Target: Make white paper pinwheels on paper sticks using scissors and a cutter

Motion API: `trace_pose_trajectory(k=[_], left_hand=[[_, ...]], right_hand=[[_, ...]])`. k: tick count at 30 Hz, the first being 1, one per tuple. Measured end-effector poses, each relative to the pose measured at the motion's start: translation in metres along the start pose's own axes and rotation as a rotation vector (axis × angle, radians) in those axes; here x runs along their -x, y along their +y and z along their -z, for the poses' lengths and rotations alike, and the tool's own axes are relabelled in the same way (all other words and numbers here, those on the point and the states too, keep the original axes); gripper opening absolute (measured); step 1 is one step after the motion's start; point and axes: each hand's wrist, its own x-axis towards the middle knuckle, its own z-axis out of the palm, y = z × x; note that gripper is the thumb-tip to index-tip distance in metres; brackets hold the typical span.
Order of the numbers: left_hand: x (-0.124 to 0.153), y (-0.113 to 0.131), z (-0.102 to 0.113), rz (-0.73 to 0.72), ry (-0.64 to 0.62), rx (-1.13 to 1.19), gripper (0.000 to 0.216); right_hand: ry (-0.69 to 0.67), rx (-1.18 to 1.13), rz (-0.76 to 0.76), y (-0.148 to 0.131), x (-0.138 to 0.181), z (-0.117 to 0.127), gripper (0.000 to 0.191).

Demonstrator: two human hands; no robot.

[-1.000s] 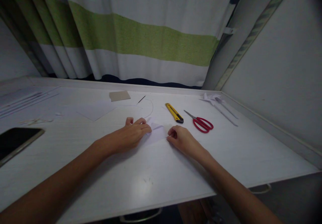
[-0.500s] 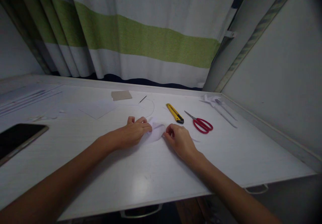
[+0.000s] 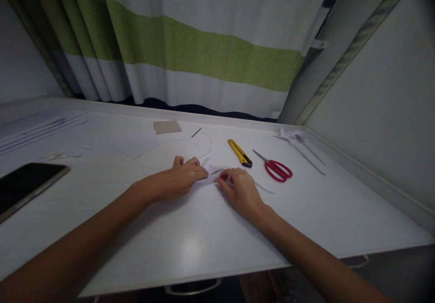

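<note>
A small folded piece of white paper lies on the white table between my hands. My left hand pinches its left side, fingers bent and pressed low. On the right side, my right hand grips the paper's edge between thumb and forefinger. A thin white strip sticks out to the right from behind my right hand. Beyond the hands lies a yellow box cutter, with red-handled scissors to its right. My fingers hide part of the paper's folds.
A phone rests at the left, near paper sheets and thin rods. A grey card and a thin black piece lie at the back. White paper flowers on stems lie at the back right.
My right hand has moved slightly left, closer to my left hand, and the paper's right side is folded flatter. The whole view has shifted a little.
</note>
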Motion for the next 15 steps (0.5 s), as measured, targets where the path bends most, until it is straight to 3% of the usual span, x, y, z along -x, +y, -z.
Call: trace_pose_trajectory(k=[4,8,11,15], left_hand=[[0.001,0.000,0.001,-0.049,0.013,-0.022,0.050],[0.001,-0.001,0.001,-0.062,0.020,-0.035,0.049],[0.001,0.004,0.000,-0.041,0.037,-0.046,0.043],[0.001,0.016,0.001,0.015,0.062,-0.055,0.036]], right_hand=[[0.033,-0.061,-0.171,-0.004,0.000,-0.004,0.028],[0.055,-0.094,-0.330,-0.007,-0.002,-0.008,0.022],[0.041,-0.095,-0.358,-0.007,-0.004,-0.010,0.016],[0.076,-0.084,-0.331,-0.005,-0.004,-0.011,0.028]])
